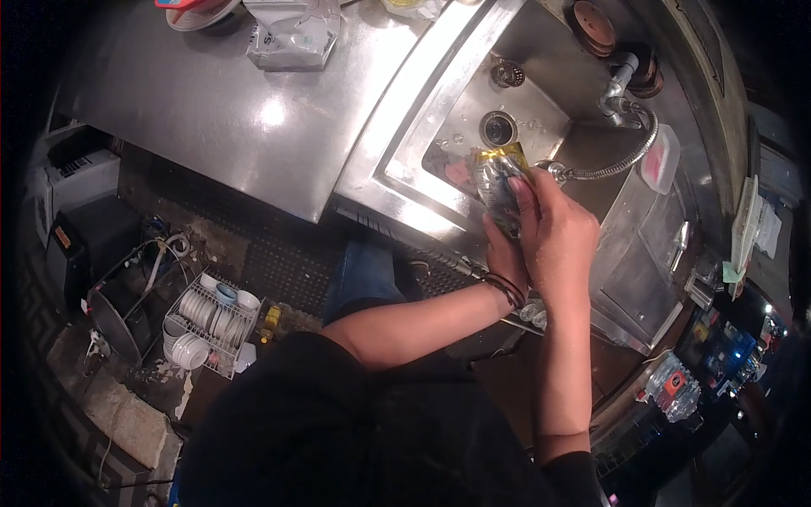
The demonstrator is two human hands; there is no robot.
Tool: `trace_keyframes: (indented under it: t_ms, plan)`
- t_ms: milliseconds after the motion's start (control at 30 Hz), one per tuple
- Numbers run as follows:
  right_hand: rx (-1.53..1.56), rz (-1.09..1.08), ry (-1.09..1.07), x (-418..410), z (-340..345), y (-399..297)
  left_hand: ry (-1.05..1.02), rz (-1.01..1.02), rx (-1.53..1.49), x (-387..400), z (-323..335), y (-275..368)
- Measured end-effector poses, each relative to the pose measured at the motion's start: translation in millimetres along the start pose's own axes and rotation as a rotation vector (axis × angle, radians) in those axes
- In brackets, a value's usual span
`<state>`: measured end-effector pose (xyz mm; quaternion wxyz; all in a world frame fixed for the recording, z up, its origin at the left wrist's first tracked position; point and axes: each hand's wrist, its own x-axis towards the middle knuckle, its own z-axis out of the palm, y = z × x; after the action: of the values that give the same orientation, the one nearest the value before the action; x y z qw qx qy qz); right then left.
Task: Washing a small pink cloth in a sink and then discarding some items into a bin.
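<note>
A silver packet with a yellow end [499, 180], shiny like foil or plastic film, is held over the near side of a stainless-steel sink [538, 95]. My right hand [561, 222] grips its right side, with the thumb lying across the front. Closer to me, my left hand [505, 250] holds the packet's lower end and is partly covered by the right. Dark bands circle the left wrist. Beyond the packet's yellow end is the round drain [498, 129]. A pinkish flat piece [457, 171] lies in the basin, left of the packet.
A faucet [618, 95] with a flexible metal hose [608, 172] stands at the sink's right. On the steel counter [285, 139] sits a plastic-wrapped pack [298, 44]. A wire dish rack [237, 345] with plates and bowls stands low at left. A plastic tub [659, 161] rests beside the sink.
</note>
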<state>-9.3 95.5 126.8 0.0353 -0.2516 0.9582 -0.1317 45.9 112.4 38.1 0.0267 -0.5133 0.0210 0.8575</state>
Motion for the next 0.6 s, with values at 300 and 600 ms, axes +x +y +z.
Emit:
trace_keyframes:
  t_ms: [300, 600]
  plan:
    - [-0.02, 0.052, -0.056, 7, 2, -1, -0.009, 0.01, 0.086, 28, -18, -27]
    - [0.004, 0.027, -0.044, 9, 5, -1, -0.079, 0.001, 0.045, 28, -15, -23]
